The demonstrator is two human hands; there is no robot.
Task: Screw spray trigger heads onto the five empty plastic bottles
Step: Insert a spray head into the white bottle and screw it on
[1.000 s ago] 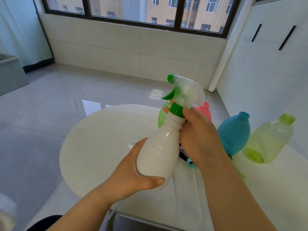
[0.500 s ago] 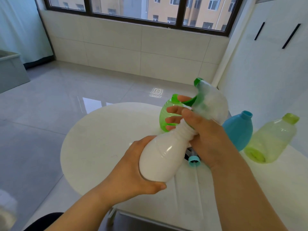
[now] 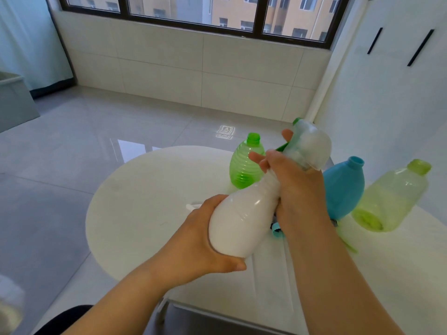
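I hold a white plastic bottle (image 3: pixel 238 220) tilted to the right above the table. My left hand (image 3: pixel 200 240) grips its wide base. My right hand (image 3: pixel 298 189) wraps the neck, where a translucent spray trigger head (image 3: pixel 308 147) with green parts sits. Behind it on the table stand a green ribbed bottle (image 3: pixel 244 164) with an open neck, a blue bulb-shaped bottle (image 3: pixel 344 187) with an open neck, and a pale yellow-green bottle (image 3: pixel 393 197). The collar under my right hand is hidden.
The white table (image 3: pixel 145 204) has a rounded left end and runs off to the right. A teal cap-like part (image 3: pixel 275 232) and a small white part (image 3: pixel 192 206) lie on it. A white cabinet wall (image 3: pixel 387 105) stands close at right. Tiled floor lies beyond.
The bottle has tipped further to the right and the trigger head has turned in my right hand. The pink bottle seen a second ago is hidden now.
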